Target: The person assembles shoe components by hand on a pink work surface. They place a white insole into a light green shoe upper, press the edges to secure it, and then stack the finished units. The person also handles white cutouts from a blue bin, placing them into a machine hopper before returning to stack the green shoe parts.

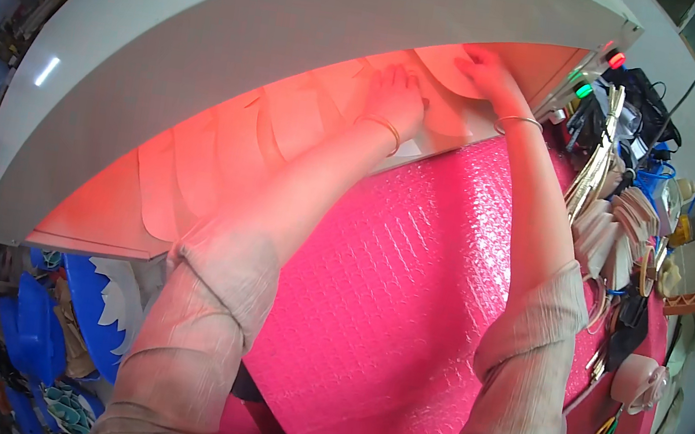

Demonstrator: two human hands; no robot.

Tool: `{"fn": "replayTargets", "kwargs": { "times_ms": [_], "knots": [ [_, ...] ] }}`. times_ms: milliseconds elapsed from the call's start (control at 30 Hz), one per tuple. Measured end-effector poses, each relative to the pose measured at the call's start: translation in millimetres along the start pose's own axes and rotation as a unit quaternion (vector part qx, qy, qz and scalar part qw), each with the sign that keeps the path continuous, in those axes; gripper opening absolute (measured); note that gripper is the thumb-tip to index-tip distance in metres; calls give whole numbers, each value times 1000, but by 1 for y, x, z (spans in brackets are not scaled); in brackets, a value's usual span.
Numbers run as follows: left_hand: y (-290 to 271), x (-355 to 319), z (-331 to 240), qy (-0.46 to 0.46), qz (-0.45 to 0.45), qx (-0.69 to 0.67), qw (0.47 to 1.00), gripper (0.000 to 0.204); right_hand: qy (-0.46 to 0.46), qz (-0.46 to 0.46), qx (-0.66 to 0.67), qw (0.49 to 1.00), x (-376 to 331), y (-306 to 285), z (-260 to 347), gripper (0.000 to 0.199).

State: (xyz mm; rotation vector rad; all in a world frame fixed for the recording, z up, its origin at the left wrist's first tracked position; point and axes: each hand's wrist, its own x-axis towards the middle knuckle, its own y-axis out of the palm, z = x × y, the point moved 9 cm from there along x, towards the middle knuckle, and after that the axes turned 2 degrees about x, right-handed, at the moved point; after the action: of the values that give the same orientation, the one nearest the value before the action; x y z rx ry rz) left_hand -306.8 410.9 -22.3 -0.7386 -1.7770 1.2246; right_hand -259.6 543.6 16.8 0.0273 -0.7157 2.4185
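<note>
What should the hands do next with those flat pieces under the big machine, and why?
Probably slide the rounded flat piece a bit further in and smooth it down. Both the left hand and right hand press flat on it under the machine's hood, beside other pieces already lying in a row.

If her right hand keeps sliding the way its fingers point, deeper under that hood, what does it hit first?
Probably only more of the flat rounded sheet lying under the right hand, then the machine's lit interior beneath the white hood. Depth there is unclear.
</note>
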Motion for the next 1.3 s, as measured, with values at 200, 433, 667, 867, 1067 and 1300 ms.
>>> {"fn": "replayTargets", "kwargs": {
  "times_ms": [200, 433, 667, 867, 1067, 1300],
  "knots": [
    [5, 2, 11, 10, 151, -62, 987, 42, -29, -92, -279, 955, -1, 10, -24, 34],
    [-15, -5, 11, 1, 71, -8, 997, 42, -30, -104, -502, 858, -23, 14, 9, 15],
    [-8, 8, 22, 5, 41, -9, 999, 44, -155, -111, -559, 807, -44, 27, 5, 17],
    [-10, 10, 10, -24, 52, 11, 998, 31, -107, -70, -451, 883, -50, 23, 1, 13],
    [-9, 12, 6, -6, 7, 25, 1000, 26, -93, -106, -386, 912, -61, 16, 11, 13],
    [-38, 1, -6, 28, -97, 2, 995, 20, -187, -139, -361, 903, -111, -4, 51, 13]
  ]
}}
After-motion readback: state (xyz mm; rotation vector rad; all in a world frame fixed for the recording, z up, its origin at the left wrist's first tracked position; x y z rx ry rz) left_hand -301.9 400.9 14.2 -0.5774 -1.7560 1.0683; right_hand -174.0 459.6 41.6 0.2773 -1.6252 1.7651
